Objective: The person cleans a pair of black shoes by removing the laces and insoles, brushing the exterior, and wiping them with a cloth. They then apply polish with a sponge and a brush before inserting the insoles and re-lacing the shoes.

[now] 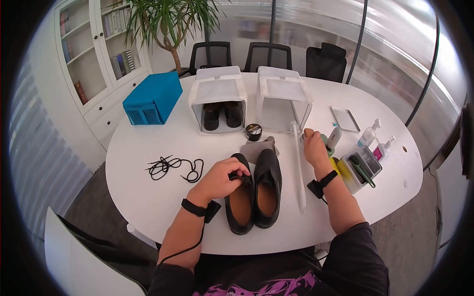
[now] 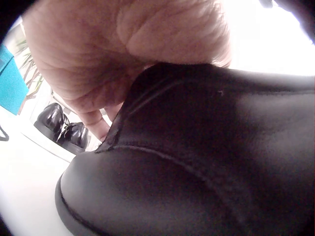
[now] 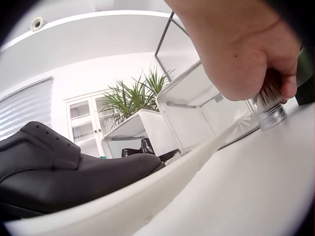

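A pair of black lace-less leather shoes stands side by side on the white table, toes away from me. My left hand (image 1: 220, 178) grips the left shoe (image 1: 240, 209) at the upper edge of its opening; in the left wrist view the shoe's dark side (image 2: 197, 132) hides part of the fingers. The right shoe (image 1: 266, 190) stands untouched beside it. Over to the right, my right hand (image 1: 316, 148) curls round a small silver ridged cylinder (image 3: 272, 118) with dark bristle-like lines above it, low over the table; I cannot tell exactly what it is.
A long white strip (image 1: 298, 170) lies between the shoes and my right arm. Black laces (image 1: 168, 167) lie at left. Behind are a blue box (image 1: 154, 98), two white boxes, one (image 1: 217, 86) holding black shoes, and a round tin (image 1: 254, 131). A caddy (image 1: 363, 167) and pump bottles (image 1: 384, 149) stand right.
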Demonstrator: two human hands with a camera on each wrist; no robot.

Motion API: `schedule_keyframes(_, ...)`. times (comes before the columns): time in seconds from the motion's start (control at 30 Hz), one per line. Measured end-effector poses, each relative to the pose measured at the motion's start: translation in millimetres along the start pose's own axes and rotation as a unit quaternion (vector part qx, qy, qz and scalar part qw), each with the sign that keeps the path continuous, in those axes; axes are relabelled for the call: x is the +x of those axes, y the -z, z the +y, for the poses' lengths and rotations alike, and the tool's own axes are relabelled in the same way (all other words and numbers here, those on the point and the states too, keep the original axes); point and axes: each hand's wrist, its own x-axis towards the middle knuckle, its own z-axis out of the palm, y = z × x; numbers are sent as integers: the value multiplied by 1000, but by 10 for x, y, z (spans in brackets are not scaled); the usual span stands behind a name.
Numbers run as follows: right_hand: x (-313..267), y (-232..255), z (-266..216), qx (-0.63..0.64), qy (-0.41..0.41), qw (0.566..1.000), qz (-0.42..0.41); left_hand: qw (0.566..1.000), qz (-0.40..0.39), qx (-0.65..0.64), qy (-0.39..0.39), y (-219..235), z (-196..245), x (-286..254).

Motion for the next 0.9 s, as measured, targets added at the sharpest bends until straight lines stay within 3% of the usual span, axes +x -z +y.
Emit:
schedule_keyframes(0.07, -16, 43, -15, 0, -5, 1000, -15, 1000, -1, -4, 4, 10, 26, 1)
schedule_keyframes(0.13, -37, 167, -62, 58, 25, 996, 61, 1000, 2, -8, 10, 21, 56, 1)
schedule_keyframes(0.27, -133, 560, -325, 187, -33, 981, 50, 988, 71, 103, -89, 80, 211, 1)
schedule_keyframes(0.3, -165, 642, -374, 407, -83, 909, -26, 974, 97, 163, -122, 100, 295, 15)
schedule_keyframes(0.33, -201, 740, -420, 603, -126, 782, -100, 974, 96, 165, -125, 93, 372, 11)
schedule_keyframes(0.37, -275, 919, -539, 678, -85, 709, -176, 988, 105, 92, -59, 72, 453, -28)
schedule_keyframes(0.43, -423, 1207, -867, 746, -127, 611, -233, 991, 121, -5, 55, 46, 676, -90)
schedule_keyframes(0.47, -468, 1245, -919, 771, -146, 568, -250, 992, 117, 2, 51, 35, 804, -102)
schedule_keyframes(0.5, -482, 1224, -904, 776, -144, 563, -246, 988, 84, -11, 131, 14, 922, -130)
schedule_keyframes(0.57, -541, 1145, -874, 814, -49, 487, -313, 967, 8, -3, 255, -38, 980, -207)
schedule_keyframes(0.67, -595, 1052, -882, 837, -41, 431, -334, 949, -36, 3, 313, -90, 1079, -253)
schedule_keyframes(0.7, -623, 1035, -897, 843, -43, 422, -331, 938, -87, 30, 335, -63, 1014, -258)
schedule_keyframes(0.83, -705, 1012, -861, 850, -59, 395, -343, 915, -102, -25, 389, -162, 1040, -223)
schedule_keyframes(0.9, -765, 1028, -900, 848, -66, 391, -351, 879, -47, -292, 374, -339, 740, -269)
